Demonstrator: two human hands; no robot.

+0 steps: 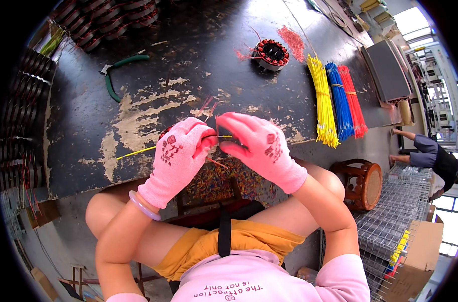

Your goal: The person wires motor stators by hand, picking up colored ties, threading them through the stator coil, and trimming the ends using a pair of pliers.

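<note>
Both my hands wear pink gloves and meet over the near edge of the dark worktable. My left hand [181, 150] is closed in a pinch on a thin yellow wire [136, 153], whose long end sticks out to the left and whose short tip shows between the hands. Partly hidden behind that hand is a red-wound motor stator [164, 132], with fine copper wires [209, 105] rising nearby. My right hand [259, 148] faces it, thumb and forefinger apart around the yellow tip, the fingertips beside a reddish copper strand.
Green-handled pliers [113, 75] lie at the left. Farther back sits another stator [270, 54] beside reddish scraps [292, 43]. Bundles of yellow [323, 100], blue [341, 100] and red wires [353, 100] lie right. Stacked stators [105, 20] fill the far left; a wooden stool [357, 183] stands right.
</note>
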